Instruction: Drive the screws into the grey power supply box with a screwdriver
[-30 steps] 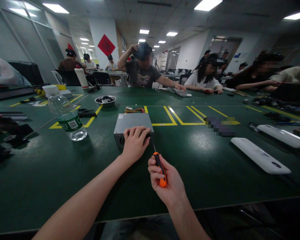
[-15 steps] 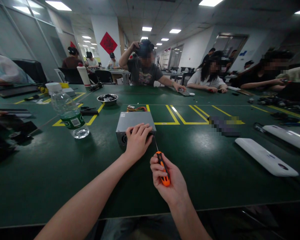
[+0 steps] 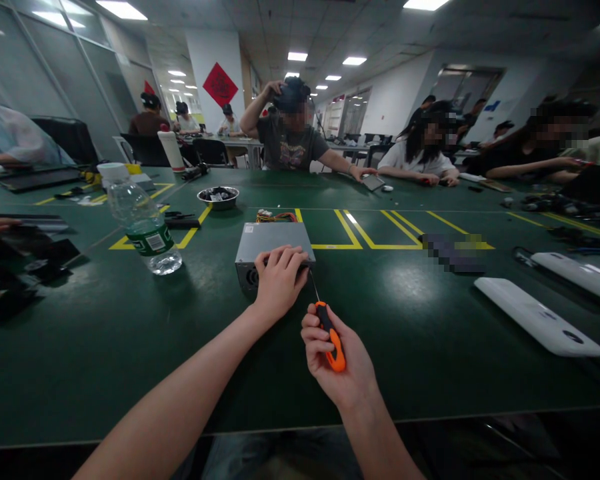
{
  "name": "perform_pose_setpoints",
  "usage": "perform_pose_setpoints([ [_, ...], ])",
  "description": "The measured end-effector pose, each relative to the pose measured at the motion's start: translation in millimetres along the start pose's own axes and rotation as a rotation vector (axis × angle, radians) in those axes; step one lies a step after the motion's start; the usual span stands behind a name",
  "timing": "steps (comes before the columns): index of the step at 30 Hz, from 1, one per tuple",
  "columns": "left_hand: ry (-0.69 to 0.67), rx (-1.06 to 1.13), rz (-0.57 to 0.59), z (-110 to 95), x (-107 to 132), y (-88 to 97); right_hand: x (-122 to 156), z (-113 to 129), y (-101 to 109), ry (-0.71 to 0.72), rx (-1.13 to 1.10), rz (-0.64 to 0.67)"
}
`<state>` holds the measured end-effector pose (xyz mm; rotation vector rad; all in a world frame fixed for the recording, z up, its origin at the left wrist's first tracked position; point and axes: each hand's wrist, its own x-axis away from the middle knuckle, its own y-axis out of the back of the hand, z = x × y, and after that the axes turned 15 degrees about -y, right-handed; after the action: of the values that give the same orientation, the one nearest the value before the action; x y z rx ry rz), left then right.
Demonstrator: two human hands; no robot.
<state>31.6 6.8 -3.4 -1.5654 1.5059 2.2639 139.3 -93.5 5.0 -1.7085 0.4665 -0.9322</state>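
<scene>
A grey computer power supply (image 3: 274,241) sits on the green table in the head view, its fan side toward me and its wires (image 3: 276,217) at the back. My left hand (image 3: 279,283) grips it from above, fingers over the top near the right front edge and thumb down the front. In my right hand (image 3: 341,353) is a screwdriver (image 3: 336,352) with an orange and black handle, fingers closed around it. Its thin shaft points up and away to the front right corner of the power supply. The tip is hidden near my left thumb.
A water bottle (image 3: 153,240) stands to the left, with a metal bowl (image 3: 219,205) of small parts behind it. On the right lie white phone-like slabs (image 3: 537,315) and a blurred item (image 3: 453,252). Across the table, a person (image 3: 293,137) touches a flat device (image 3: 373,182).
The orange and black handle has turned a little in my right hand. My left hand stays on the power supply. The whole view has shifted slightly.
</scene>
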Motion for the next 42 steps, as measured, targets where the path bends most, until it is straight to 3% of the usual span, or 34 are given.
perform_pose_setpoints([
  [6,0.008,-0.007,0.001,-1,0,-0.8,-1,0,-3,0.021,-0.013,-0.04],
  [11,0.019,0.001,0.007,-2,-1,0.6,-1,2,-1,-0.035,-0.112,0.051],
  [19,0.02,0.002,-0.009,-3,0,2.1,0,5,2,-0.053,-0.037,0.105],
  [29,-0.019,0.034,0.007,1,3,4.3,6,-9,5,-0.008,0.002,0.045],
  [33,-0.094,0.111,0.008,10,9,14.3,2,-16,5,-0.019,0.007,0.011],
  [36,-0.126,0.139,-0.081,24,14,22.5,-2,-18,5,-0.043,0.026,0.008],
  [42,-0.093,0.075,-0.111,42,18,27.9,-12,-15,2,-0.071,0.075,0.036],
])
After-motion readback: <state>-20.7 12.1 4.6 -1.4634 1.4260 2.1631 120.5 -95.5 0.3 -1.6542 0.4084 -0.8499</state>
